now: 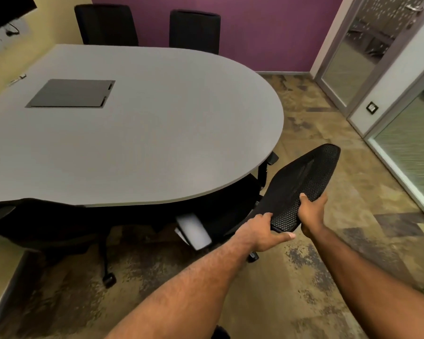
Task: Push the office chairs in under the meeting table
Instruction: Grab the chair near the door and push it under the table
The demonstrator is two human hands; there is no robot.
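Both hands clamped on the top rim of the black mesh-backed office chair [301, 189], left hand [264, 231] and right hand [312, 211] spread apart for steering. Seat partly tucked beneath the rounded near-right edge of the grey oval desk [157, 118]; still angled, probably needing squaring.

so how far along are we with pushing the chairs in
Looks done: the two black high-backed chairs stand close against the far edge of the grey oval meeting table. In hand: left hand and right hand grip the black mesh chair back, its seat partly under. Left: finishing that push; the dark chair at bottom left looks tucked.
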